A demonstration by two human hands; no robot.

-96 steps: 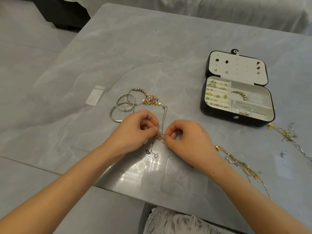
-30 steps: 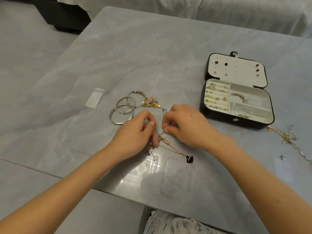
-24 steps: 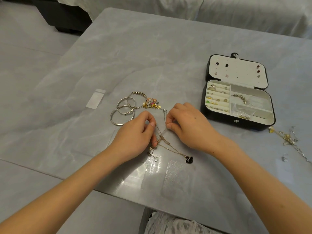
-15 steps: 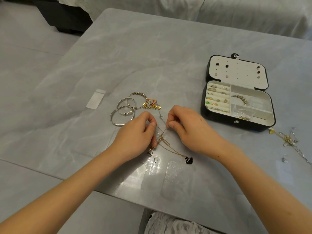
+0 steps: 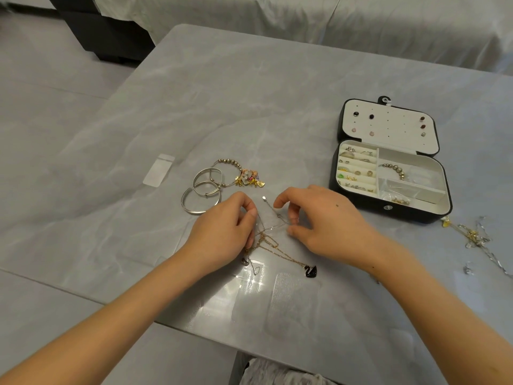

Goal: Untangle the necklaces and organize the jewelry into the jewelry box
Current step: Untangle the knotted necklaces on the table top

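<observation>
A knot of thin gold and silver necklace chains (image 5: 268,240) lies on the grey table between my hands. My left hand (image 5: 224,232) pinches the chains on the left side. My right hand (image 5: 319,220) pinches a silver strand on the right, its fingers curled. A gold chain runs from the knot to a black swan pendant (image 5: 311,271). The black jewelry box (image 5: 361,204) stands open at the right, with rings, earrings and a beaded bracelet in its white compartments.
Silver bangles (image 5: 202,190) and a beaded charm bracelet (image 5: 244,176) lie left of my hands. More tangled chains (image 5: 472,237) lie at the right edge. Small clear plastic bags (image 5: 158,169) lie on the table, several near the front edge (image 5: 288,301).
My right hand went from the near side up to the far side of the tangle, uncovering the swan pendant, then shifted slightly right. The silver strand is now stretched between my hands.
</observation>
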